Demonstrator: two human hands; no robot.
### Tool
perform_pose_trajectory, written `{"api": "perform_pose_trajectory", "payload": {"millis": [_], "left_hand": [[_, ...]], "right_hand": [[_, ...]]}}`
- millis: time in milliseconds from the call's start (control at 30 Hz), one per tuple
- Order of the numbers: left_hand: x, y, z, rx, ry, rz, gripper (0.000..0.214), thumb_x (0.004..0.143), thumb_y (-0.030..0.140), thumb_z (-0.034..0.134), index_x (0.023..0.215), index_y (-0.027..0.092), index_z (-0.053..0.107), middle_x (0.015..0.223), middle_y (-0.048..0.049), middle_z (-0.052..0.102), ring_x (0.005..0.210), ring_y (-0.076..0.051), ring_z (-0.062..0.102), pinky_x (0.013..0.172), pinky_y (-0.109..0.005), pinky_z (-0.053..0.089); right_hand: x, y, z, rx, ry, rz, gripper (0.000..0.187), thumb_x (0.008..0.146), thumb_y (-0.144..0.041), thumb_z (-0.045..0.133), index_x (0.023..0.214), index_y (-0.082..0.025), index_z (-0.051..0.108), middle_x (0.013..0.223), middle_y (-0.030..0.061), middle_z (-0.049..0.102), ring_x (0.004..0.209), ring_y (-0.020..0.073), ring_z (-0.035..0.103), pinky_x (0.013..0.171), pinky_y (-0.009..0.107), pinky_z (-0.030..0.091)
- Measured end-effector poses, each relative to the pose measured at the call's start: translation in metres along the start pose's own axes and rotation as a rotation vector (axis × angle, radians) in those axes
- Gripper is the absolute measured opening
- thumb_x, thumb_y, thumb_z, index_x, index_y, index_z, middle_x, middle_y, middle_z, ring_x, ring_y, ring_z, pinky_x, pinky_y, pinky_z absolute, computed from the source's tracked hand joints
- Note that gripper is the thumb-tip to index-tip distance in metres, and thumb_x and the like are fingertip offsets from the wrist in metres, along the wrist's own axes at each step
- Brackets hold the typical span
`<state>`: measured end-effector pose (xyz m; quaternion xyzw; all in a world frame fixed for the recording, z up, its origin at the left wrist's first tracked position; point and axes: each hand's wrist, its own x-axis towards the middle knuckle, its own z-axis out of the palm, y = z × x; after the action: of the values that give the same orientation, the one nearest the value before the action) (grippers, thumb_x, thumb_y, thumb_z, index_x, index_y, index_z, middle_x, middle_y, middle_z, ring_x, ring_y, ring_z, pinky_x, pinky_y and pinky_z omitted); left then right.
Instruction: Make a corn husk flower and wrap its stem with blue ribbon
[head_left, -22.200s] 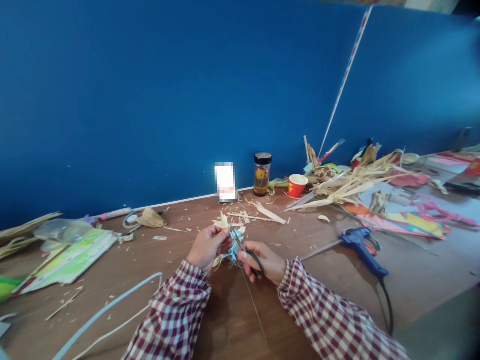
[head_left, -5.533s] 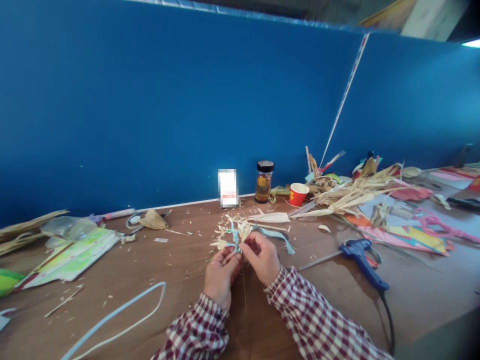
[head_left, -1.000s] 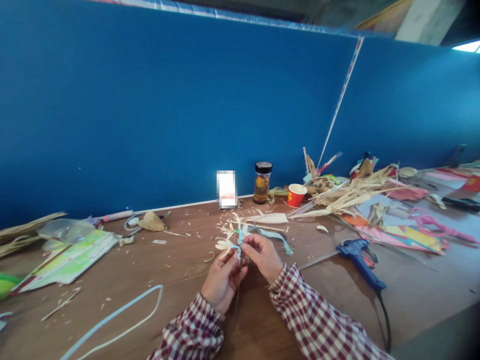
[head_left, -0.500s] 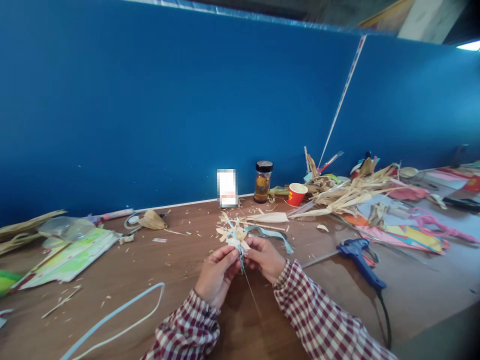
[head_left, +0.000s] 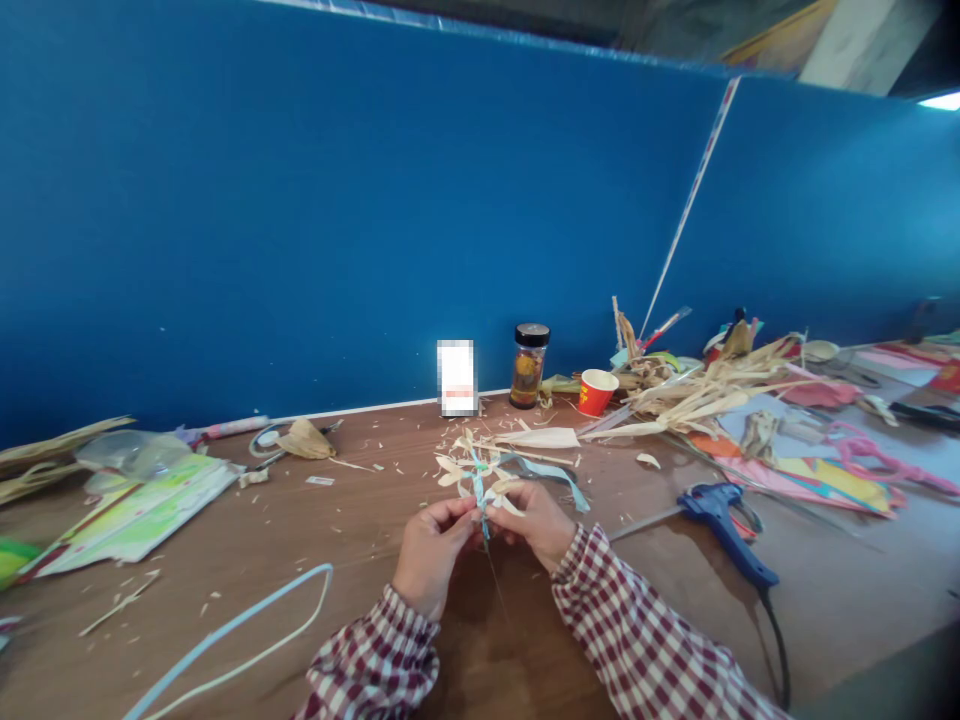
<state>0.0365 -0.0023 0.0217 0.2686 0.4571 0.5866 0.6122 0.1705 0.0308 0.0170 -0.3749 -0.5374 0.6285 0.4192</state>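
Both hands meet at the middle of the wooden table [head_left: 360, 540] around a small straw figure [head_left: 477, 477] made of pale husk strips bound with light blue ribbon. My left hand [head_left: 433, 551] pinches its lower part from the left. My right hand [head_left: 535, 518] pinches it from the right, fingers closed. A thin wire stem [head_left: 496, 585] runs down from the figure toward me. A loose blue ribbon tail [head_left: 553, 474] trails off to the right.
A blue glue gun [head_left: 721, 518] with a black cord lies to the right. A red paper cup [head_left: 597, 391], a glass jar [head_left: 529, 365] and a husk pile [head_left: 705, 388] stand by the blue wall. Printed sheets [head_left: 127, 510] lie left; a long ribbon strip [head_left: 240, 625] curves near the front.
The straw figure has turned between my fingers and sits slightly higher and further right than a second ago. Scissors held 22 seconds ago are gone from my right hand.
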Motion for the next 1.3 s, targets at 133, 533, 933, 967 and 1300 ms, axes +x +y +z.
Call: {"api": "perform_pose_trajectory", "payload": {"millis": [133,533,933,967,1300], "left_hand": [[-0.001,-0.001,0.000,0.041,-0.017,0.018,0.029,0.053,0.028,0.076,0.075,0.010,0.070,0.066,-0.0067,0.068,0.057,-0.012,0.060,0.056,-0.021,0.050],[0.003,-0.009,-0.002,0.060,0.031,0.063,0.029,0.052,0.025,0.077,0.076,0.011,0.070,0.057,-0.0018,0.065,0.048,-0.008,0.054,0.049,-0.018,0.044],[-0.002,-0.004,0.002,0.013,0.025,0.012,0.028,0.049,0.029,0.079,0.069,0.011,0.069,0.055,-0.0003,0.062,0.048,-0.007,0.052,0.049,-0.016,0.045],[-0.002,-0.004,0.001,0.016,0.021,0.044,0.027,0.050,0.029,0.078,0.068,0.011,0.069,0.053,0.0001,0.061,0.048,-0.007,0.052,0.048,-0.016,0.044],[0.000,0.010,-0.002,-0.066,0.119,0.046,0.024,0.051,0.026,0.078,0.064,0.011,0.065,0.056,0.0017,0.059,0.046,-0.004,0.049,0.044,-0.013,0.042]], "right_hand": [[0.002,0.003,0.001,-0.019,0.050,0.015,0.024,0.063,-0.035,0.067,0.071,-0.013,0.061,0.054,-0.0031,0.052,0.043,0.0059,0.041,0.037,0.018,0.030],[0.000,0.001,0.005,0.010,-0.001,0.005,0.026,0.064,-0.038,0.066,0.068,-0.013,0.060,0.051,-0.0038,0.050,0.045,0.0059,0.042,0.039,0.017,0.030],[0.003,0.007,0.006,0.044,0.034,0.004,0.025,0.067,-0.039,0.064,0.066,-0.016,0.055,0.050,-0.0049,0.048,0.043,0.0057,0.039,0.039,0.018,0.027],[0.004,0.006,0.005,0.035,0.037,0.002,0.025,0.068,-0.040,0.063,0.067,-0.016,0.056,0.050,-0.0047,0.048,0.043,0.0059,0.039,0.039,0.018,0.027],[0.014,-0.002,-0.040,-1.044,0.540,-0.385,0.025,0.081,-0.022,0.045,0.102,-0.022,0.058,0.103,0.0049,0.061,0.084,0.0179,0.057,0.076,0.030,0.042]]}}
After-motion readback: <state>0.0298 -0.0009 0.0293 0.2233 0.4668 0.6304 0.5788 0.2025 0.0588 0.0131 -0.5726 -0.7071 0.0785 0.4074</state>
